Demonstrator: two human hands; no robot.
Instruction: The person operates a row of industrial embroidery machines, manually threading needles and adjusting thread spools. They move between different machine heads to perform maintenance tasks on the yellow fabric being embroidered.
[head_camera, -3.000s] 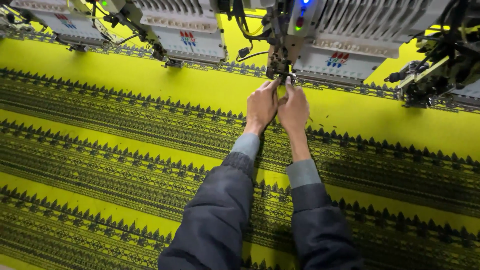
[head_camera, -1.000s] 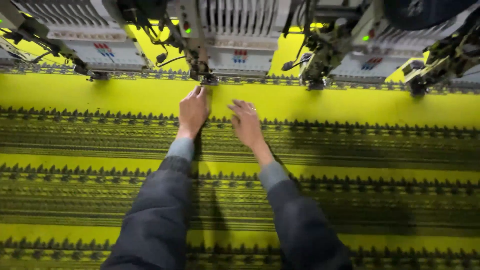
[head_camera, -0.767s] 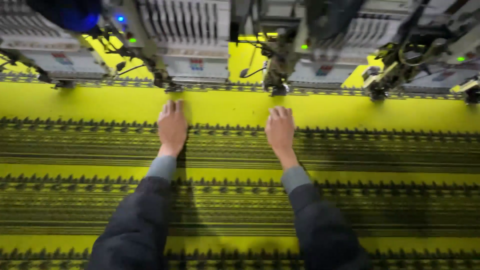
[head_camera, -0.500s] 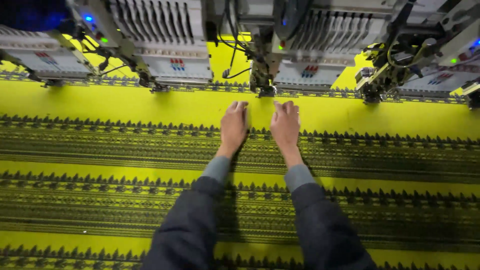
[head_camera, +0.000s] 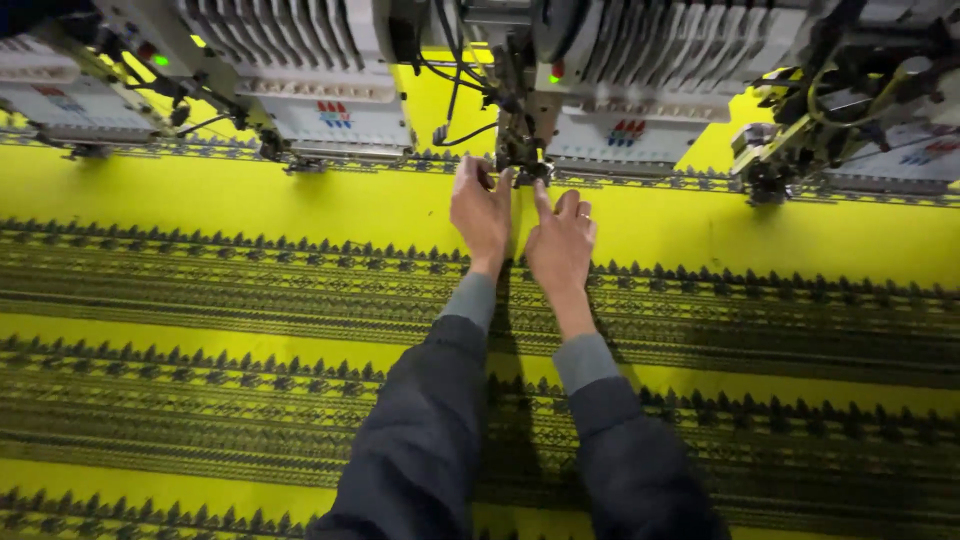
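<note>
Background items, as I see them from my remote seat

I count a left embroidery head (head_camera: 330, 110) with a white front panel and needle row, a far-left head (head_camera: 60, 100) partly cut off, a right head (head_camera: 880, 120) with yellow-green wiring, a small green indicator light (head_camera: 160, 60), and black cables (head_camera: 450, 60) hanging between units.

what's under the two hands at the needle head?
Yellow fabric with dark embroidered bands lies under the left hand and right hand. Fingertips reach the embroidery head's needle area; anything pinched there is hidden.
</note>
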